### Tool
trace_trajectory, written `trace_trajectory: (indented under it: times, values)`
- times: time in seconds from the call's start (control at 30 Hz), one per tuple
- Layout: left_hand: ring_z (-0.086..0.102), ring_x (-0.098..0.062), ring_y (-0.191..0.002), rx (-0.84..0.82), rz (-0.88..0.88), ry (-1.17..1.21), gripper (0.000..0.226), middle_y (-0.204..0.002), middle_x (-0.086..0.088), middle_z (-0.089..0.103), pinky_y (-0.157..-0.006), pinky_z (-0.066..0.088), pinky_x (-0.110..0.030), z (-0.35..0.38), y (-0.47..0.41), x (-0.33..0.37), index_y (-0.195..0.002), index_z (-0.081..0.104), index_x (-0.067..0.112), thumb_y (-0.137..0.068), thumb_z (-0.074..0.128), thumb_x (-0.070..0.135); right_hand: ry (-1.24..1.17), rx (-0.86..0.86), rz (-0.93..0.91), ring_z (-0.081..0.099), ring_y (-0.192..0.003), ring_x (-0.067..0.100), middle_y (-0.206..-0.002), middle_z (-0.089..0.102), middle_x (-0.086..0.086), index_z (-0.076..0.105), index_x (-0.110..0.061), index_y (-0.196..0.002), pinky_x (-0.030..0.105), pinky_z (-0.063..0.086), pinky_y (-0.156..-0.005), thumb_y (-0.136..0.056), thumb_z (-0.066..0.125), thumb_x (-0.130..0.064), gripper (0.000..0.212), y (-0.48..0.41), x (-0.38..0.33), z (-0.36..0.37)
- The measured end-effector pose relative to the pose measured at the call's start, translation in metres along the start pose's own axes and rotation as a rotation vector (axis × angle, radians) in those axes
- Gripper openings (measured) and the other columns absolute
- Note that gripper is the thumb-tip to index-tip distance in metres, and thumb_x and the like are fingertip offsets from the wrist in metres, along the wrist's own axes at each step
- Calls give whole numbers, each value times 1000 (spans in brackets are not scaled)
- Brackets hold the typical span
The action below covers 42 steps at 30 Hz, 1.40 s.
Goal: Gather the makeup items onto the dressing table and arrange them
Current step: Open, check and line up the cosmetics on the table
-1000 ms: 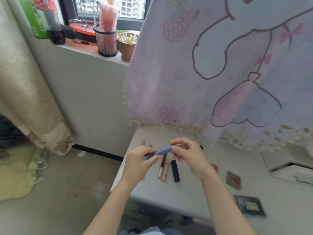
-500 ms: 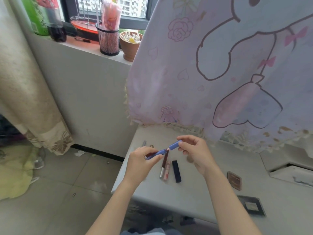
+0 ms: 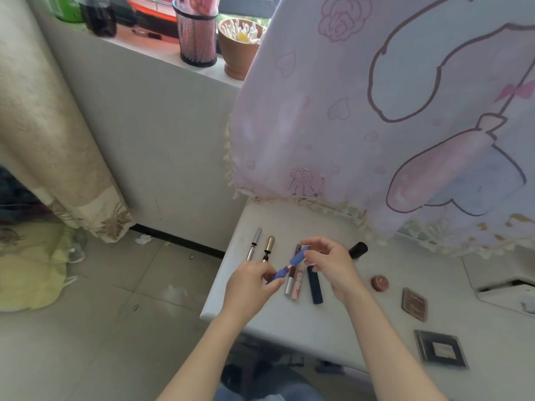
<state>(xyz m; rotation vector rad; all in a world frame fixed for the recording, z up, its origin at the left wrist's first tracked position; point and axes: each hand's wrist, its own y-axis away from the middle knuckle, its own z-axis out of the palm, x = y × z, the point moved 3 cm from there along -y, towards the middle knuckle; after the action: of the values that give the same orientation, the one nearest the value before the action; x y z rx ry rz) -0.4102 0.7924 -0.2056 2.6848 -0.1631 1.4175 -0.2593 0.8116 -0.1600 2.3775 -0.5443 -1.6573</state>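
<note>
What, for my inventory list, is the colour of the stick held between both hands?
The stick is periwinkle blue, best seen in the head view.

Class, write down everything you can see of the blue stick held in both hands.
The blue stick is slim and pen-like, matte periwinkle, plastic by its look. It shows two sections with a small pale pink bit at the join, so its cap may be partly off. It is tilted, rising from lower left to upper right. The left hand grips its lower end; the right hand pinches its upper end. It is held above the white table, over tubes lying there.
</note>
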Motion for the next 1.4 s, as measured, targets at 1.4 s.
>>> trace_trajectory:
  times: [1.4]
  values:
    - [51, -22, -104, -48, -385, -791, 40, -107, 0, 64, -83, 33, -34, 97, -62, -31, -102, 63, 17, -94, 31, 39, 125, -36, 261, 51, -70, 13, -73, 56, 0, 57, -11, -76, 23, 39, -65, -91, 48, -18, 19, -67, 113, -17]
